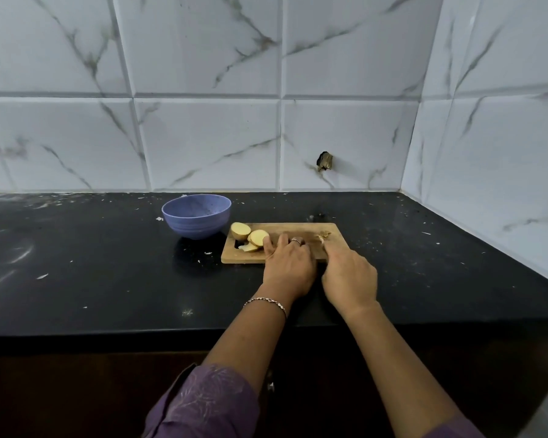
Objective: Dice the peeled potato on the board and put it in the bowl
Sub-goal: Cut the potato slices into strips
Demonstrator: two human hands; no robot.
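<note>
Potato [257,238] sits on the board [301,228] in thick slices, none diced, the bowl [200,221] empty; left hand [288,263] touches the slices, right hand [348,279] curls, and I cannot tell what either grips

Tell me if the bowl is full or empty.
Empty: the bowl shows only specks inside; the potato pieces lie on the board.

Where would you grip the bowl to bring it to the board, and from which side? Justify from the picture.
Probably the rim of the bowl, on its near right, thumb inside. It stands upright and open, its wall narrows to a small foot, and that side faces the board and the left hand.
</note>
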